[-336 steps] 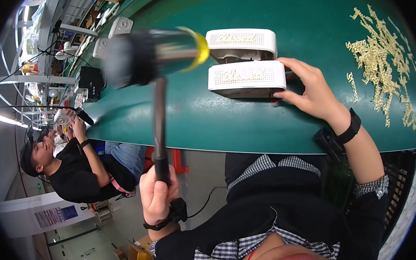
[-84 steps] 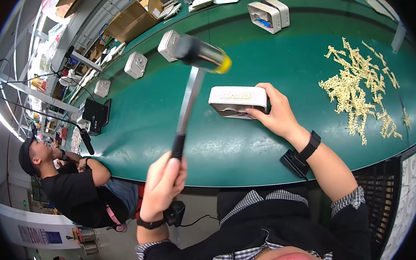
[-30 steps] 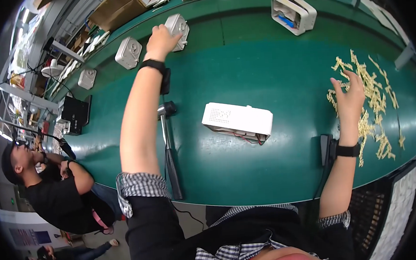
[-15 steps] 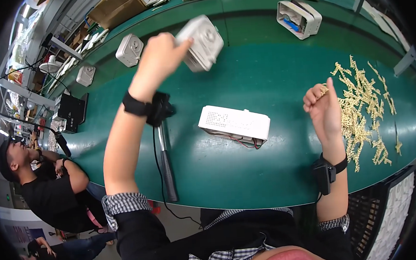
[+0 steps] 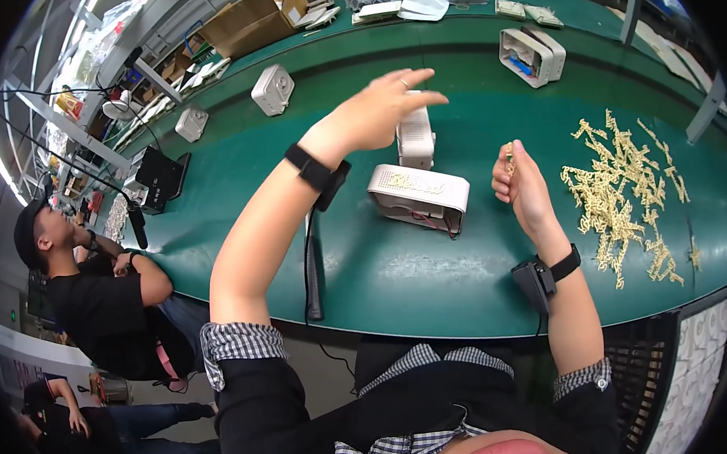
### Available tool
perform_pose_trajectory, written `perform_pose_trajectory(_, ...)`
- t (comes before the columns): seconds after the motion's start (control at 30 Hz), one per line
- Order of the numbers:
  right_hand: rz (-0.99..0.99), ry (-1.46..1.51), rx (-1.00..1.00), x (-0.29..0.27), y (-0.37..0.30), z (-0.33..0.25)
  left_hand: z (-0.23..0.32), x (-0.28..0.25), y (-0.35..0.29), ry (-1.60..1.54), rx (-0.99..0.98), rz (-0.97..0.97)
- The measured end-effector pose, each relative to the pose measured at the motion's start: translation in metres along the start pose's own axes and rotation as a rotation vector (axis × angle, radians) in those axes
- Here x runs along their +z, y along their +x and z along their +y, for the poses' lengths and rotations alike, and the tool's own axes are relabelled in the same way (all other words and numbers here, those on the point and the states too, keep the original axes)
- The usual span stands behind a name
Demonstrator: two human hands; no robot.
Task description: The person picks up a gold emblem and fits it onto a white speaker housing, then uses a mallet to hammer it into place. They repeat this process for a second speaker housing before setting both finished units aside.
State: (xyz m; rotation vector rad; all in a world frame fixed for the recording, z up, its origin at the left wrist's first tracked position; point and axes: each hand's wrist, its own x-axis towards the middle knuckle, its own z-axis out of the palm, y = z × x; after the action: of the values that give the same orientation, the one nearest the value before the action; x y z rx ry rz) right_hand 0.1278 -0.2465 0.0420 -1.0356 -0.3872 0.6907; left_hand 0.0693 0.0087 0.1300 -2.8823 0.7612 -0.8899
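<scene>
My left hand (image 5: 377, 114), fingers stretched out, is over a white box-shaped plastic housing (image 5: 416, 140) and hides its upper part; whether it still touches it I cannot tell. Just in front lies another white housing (image 5: 461, 196), its open side toward me, with wires (image 5: 430, 219) showing inside. Pale yellow lettering-like marks (image 5: 415, 181) show on its perforated top face. To the right, my right hand (image 5: 529, 188) is raised above the table with curled fingers, closed on a small yellow piece (image 5: 510, 161). A scattered pile of similar thin yellow pieces (image 5: 608, 204) lies farther right.
A hammer (image 5: 314, 272) with a dark handle lies below my left forearm. Farther back stand white housings (image 5: 273, 89) (image 5: 191, 123) and an open one (image 5: 531, 57) with blue inside. A black box (image 5: 151, 180) sits at left, near a seated person (image 5: 106, 297). A cardboard box (image 5: 251, 22) is at the back.
My left hand has carried the white housing right and down behind the middle one, and its fingers have spread. My right hand has shifted left from the yellow pile. The view has turned slightly.
</scene>
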Motion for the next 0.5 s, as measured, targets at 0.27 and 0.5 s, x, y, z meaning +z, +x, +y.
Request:
perform_pose_trajectory(0.27,-0.016,-0.188,-0.070,-0.011,0.002,0.007,0.026,-0.014,0.018,0.092,-0.233,-0.628)
perform_pose_trajectory(0.5,0.009,-0.340,-0.427,-0.002,0.000,0.010,0.055,-0.001,0.000,-0.005,-0.346,-0.437)
